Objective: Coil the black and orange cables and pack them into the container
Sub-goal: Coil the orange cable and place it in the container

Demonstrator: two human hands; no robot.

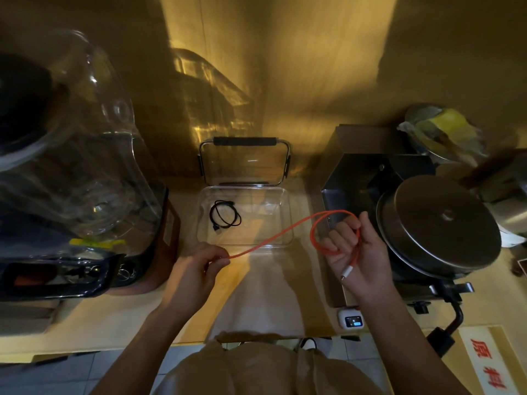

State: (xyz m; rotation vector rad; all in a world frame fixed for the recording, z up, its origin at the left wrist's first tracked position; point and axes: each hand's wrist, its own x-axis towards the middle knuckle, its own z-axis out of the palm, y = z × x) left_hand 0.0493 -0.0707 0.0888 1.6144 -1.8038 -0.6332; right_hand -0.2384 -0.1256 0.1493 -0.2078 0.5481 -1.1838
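The orange cable stretches between my two hands above the counter. My right hand holds a loop of it, and the white plug end hangs down over the palm. My left hand pinches the cable's other end in front of the container. The clear plastic container sits open at the back of the counter, its lid standing up behind it. The black cable lies coiled inside the container, on its left side.
A big blender with a clear cover stands to the left. To the right is a metal machine with a round steel lid. A small white device with a lit screen lies near the counter's front edge.
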